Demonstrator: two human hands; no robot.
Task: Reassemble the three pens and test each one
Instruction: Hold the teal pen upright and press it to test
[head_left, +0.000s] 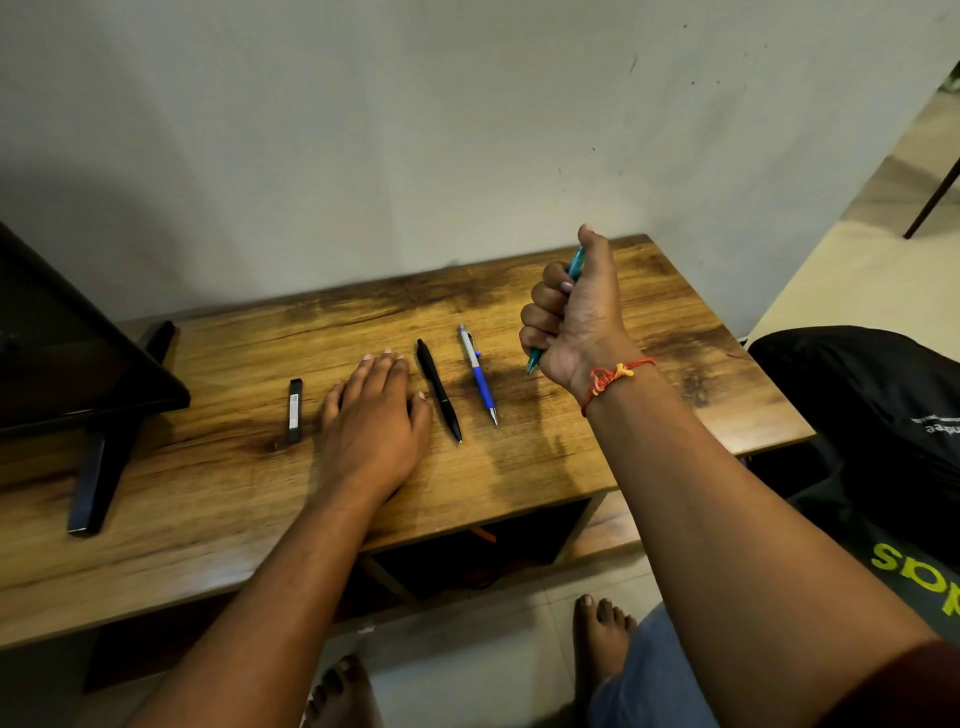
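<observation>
The right forearm rises from the near corner, a red thread bracelet (615, 376) at the wrist. Its right hand (571, 312) is closed in a fist round the teal pen (575, 260), held above the table (675, 322), well right of the black pen (439, 389). The thumb lies over the pen's top end and the tip pokes out below.

The left hand (374, 410) lies flat, palm down and fingers straight, just left of the black pen, gripping nothing. The blue-and-white pen (480, 374) lies just right of the black pen, roughly parallel to it. A small black bar (295, 410) lies further left, beyond the left hand.

Three pens in all: two lying, one held. They look light, stiff and smooth, likely to roll, so mid-barrel seems the surest hold.
</observation>
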